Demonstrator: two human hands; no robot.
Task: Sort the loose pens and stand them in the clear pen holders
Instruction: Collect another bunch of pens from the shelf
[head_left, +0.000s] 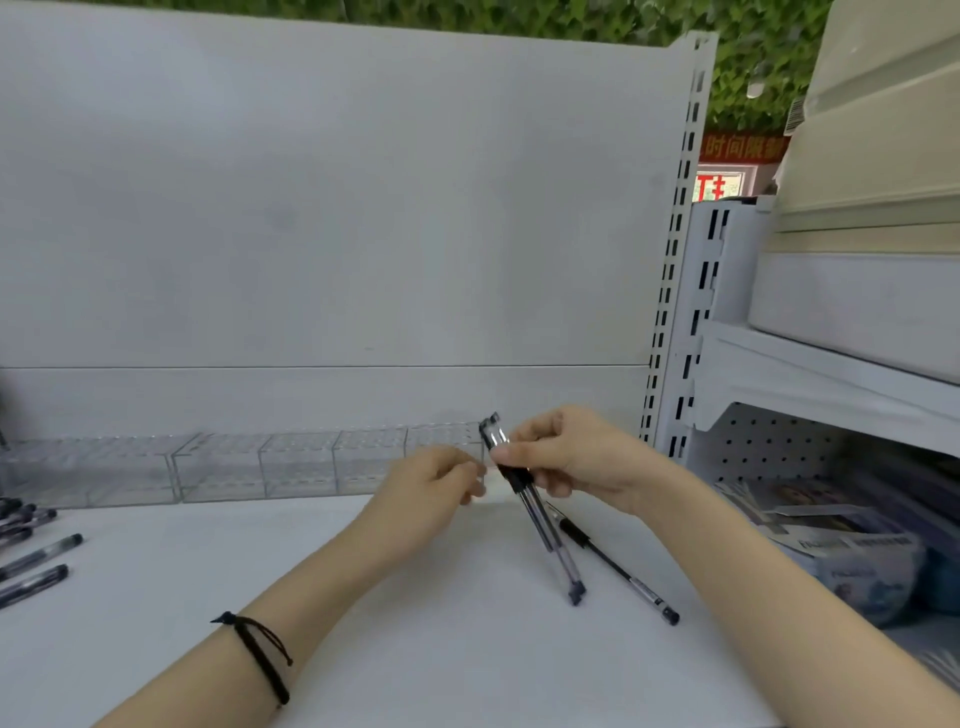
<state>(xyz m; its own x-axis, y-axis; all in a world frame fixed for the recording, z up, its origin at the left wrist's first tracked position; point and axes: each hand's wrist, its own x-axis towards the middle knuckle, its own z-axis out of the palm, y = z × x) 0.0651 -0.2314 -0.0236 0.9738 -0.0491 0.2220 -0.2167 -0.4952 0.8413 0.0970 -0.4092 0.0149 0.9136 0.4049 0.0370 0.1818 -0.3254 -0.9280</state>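
My right hand (566, 454) grips a small bunch of clear-barrelled black pens (545, 525) near their capped tops, tips resting on the white shelf (415, 623). My left hand (434, 486) is curled just left of the bunch, fingers closed, apparently holding nothing. One black pen (618, 569) lies loose on the shelf to the right of the bunch. A row of clear pen holders (260, 465) stands along the back panel, with no pens showing in them. Several more pens (31, 551) lie at the left edge.
A white back panel (337, 208) rises behind the holders. A slotted upright (670, 260) bounds the shelf on the right. Beyond it are another shelf unit with pale boxes (872, 208) and packaged goods (841, 545) below.
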